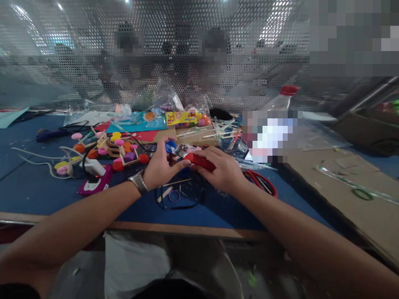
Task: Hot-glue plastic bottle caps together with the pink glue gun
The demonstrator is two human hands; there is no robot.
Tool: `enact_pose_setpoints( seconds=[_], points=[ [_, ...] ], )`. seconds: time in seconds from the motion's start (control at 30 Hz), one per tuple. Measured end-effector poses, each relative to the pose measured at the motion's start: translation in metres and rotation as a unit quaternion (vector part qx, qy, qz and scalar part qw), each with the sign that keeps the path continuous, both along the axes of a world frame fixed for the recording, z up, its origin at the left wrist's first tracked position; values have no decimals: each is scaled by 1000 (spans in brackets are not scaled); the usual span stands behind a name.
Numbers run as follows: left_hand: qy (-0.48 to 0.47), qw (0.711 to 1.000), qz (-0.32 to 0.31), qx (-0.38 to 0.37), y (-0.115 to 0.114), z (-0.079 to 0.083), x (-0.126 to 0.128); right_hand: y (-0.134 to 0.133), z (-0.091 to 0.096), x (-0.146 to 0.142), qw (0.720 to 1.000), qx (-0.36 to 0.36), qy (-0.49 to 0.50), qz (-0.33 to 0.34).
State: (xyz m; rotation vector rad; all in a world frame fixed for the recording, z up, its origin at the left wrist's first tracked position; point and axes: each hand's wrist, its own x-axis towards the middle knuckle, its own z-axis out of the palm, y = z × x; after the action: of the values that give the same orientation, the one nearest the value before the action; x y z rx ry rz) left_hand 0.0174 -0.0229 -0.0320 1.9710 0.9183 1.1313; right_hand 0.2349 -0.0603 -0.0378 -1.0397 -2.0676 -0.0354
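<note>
Red plastic, or something like it, sits in our right hand (pixel 222 169): fingers and thumb wrap firmly round a red handle-like piece (pixel 202 161), its front end pointed at our left hand (pixel 158 165). Left fingers curl and the thumb reaches across; we appear to pinch a small blue round part (pixel 170 145) there, above the blue table (pixel 137 214), near its middle. Whether red and blue parts touch, we cannot tell; fingers cover the join. Progress, by our reading: some assembly looks done, since a stick frame (pixel 109 150) with coloured round pieces, among them a red ball (pixel 144 158), stands built up to the left of our hands. Blue part in hand seems mid-work, not yet joined to that frame, which lies apart from it. Much material appears unused: loose sticks (pixel 229 126) lie heaped beyond the right hand, and a yellow-labelled packet (pixel 182 117) holds coloured lumps at the back. Near the front edge we note a purple ring (pixel 174 196) and a flat stick (pixel 165 194), both free of any assembly, with a black cord (pixel 183 208) looping round them. How many parts remain to be fitted, we cannot judge from here.
</note>
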Motion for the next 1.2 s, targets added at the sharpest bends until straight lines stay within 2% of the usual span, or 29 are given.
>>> enact_pose_setpoints(
  seconds=[0.27,0.8,1.2],
  points=[
    [-13,1000,24,-8,2,1,-1,-3,1,-2,1000,3,-4,6],
    [23,998,35,51,9,2,-4,-2,1,-1,1000,15,-10,13],
    [28,997,49,61,7,4,-3,-2,1,0,1000,-4,-9,9]
  ],
)
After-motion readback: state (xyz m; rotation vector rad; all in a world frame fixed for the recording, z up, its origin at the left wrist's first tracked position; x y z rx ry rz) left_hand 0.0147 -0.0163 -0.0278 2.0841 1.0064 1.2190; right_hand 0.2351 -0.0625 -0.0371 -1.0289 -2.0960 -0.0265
